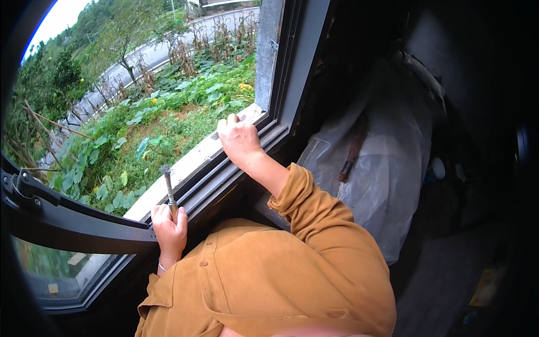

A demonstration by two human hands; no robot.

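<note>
My left hand (168, 229) is closed around a slim brush-like tool (169, 188), with a metal shaft and a dark, frayed-looking tip pointing up. It is beside the lower left part of the dark window frame (205, 178). My right hand (240, 141) reaches over the frame to the pale outer sill (191, 155), its fingers curled down. A small grey edge shows by those fingers, but what they hold is mostly hidden.
An opened window sash (84, 224) with a black hinge arm (31, 188) is at my left. Clear plastic sheeting (387, 196) hangs to my right, near a dark reddish brush-like object (352, 151). Outside are green plants (163, 118) and a road (157, 53).
</note>
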